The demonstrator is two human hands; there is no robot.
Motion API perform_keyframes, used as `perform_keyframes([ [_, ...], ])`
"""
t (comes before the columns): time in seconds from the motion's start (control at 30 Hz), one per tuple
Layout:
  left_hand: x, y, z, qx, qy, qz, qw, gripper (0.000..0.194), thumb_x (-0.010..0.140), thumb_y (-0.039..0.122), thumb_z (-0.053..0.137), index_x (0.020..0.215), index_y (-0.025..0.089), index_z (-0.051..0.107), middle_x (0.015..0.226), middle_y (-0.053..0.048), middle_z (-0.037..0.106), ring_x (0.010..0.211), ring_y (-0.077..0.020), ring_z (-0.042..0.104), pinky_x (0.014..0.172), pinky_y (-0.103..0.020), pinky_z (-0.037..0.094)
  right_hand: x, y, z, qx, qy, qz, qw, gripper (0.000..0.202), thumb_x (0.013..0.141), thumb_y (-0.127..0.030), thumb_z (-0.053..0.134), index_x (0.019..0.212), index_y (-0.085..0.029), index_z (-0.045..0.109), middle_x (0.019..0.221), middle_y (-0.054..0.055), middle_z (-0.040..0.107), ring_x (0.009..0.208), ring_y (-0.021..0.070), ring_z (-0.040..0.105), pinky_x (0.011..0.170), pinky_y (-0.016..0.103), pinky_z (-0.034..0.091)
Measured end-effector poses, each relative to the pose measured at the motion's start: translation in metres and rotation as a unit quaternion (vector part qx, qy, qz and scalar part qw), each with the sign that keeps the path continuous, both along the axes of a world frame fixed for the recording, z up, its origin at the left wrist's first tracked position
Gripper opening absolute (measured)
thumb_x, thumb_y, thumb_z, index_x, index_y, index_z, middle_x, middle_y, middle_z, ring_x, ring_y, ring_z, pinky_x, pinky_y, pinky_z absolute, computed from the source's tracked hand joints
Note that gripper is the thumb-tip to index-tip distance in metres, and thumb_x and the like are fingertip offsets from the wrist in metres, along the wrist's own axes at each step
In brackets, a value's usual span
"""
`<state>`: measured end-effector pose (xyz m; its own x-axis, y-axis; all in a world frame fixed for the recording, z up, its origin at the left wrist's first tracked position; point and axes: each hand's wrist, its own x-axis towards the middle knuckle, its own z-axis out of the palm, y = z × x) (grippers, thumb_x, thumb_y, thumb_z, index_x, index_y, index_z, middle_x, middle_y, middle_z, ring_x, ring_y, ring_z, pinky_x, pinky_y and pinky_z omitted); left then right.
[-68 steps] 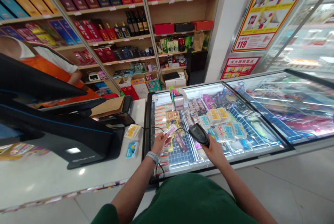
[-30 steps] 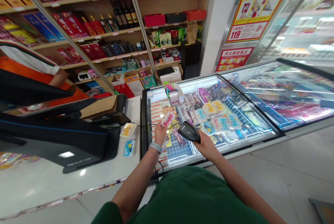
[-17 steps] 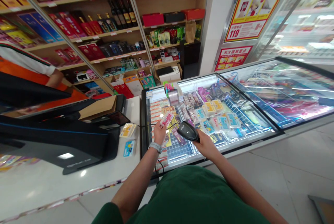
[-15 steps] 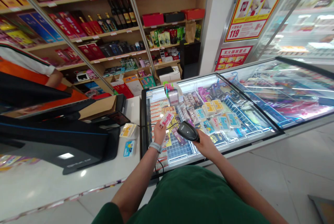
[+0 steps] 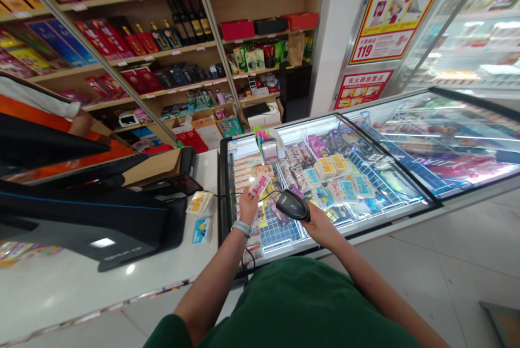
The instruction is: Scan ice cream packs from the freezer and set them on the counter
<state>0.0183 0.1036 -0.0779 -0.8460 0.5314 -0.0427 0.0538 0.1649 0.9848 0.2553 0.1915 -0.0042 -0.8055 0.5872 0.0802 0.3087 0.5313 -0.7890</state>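
Observation:
My left hand [image 5: 248, 206] pinches a small pink-and-white package [image 5: 259, 184] above the glass top of the freezer. A black corded barcode scanner [image 5: 292, 205] is gripped in my right hand [image 5: 319, 224], its head turned toward the package and a short gap between them. Right of the scanner, several flat packs with blue, yellow and pink labels [image 5: 348, 190] lie on the freezer glass. On the white counter to the left rest a yellow-labelled pack [image 5: 200, 203] and a blue-labelled pack [image 5: 201, 230].
A chest freezer [image 5: 406, 217] with a metal frame runs off to the right. At left stands a black checkout terminal [image 5: 81, 223] beside an open cardboard box [image 5: 154, 168]. Another person in orange and white [image 5: 77, 126] is behind it. Stocked shelves [image 5: 162, 53] line the back wall.
Both hands, the package and the scanner stay almost where they were. The other person at the left has shifted slightly.

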Motion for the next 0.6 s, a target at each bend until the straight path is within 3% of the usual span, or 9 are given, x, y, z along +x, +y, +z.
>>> perform_keyframes([
  [0.33,0.0003,-0.0017,0.0052,0.007,0.003,-0.005,1.0,0.024,0.073,0.015,0.062,0.096,0.016,0.061,0.095,-0.008,0.071,0.087,-0.0198,0.066,0.08,-0.029,0.05,0.0004,0.0007,0.0024,-0.025,0.0,-0.018,1.0,0.039,0.075,-0.009,0.051,0.113,-0.017,0.053,0.104,0.009,0.064,0.098,0.0233,0.059,0.087,0.034,0.044],
  [0.6,-0.0042,-0.0088,-0.0014,-0.009,0.027,-0.007,1.0,0.029,0.075,0.017,0.06,0.104,0.015,0.06,0.1,-0.008,0.071,0.09,-0.0185,0.066,0.081,-0.03,0.051,0.0004,0.002,-0.0058,-0.02,0.003,-0.023,1.0,0.04,0.075,-0.011,0.052,0.115,-0.015,0.054,0.105,0.011,0.063,0.1,0.0249,0.059,0.087,0.035,0.044],
])
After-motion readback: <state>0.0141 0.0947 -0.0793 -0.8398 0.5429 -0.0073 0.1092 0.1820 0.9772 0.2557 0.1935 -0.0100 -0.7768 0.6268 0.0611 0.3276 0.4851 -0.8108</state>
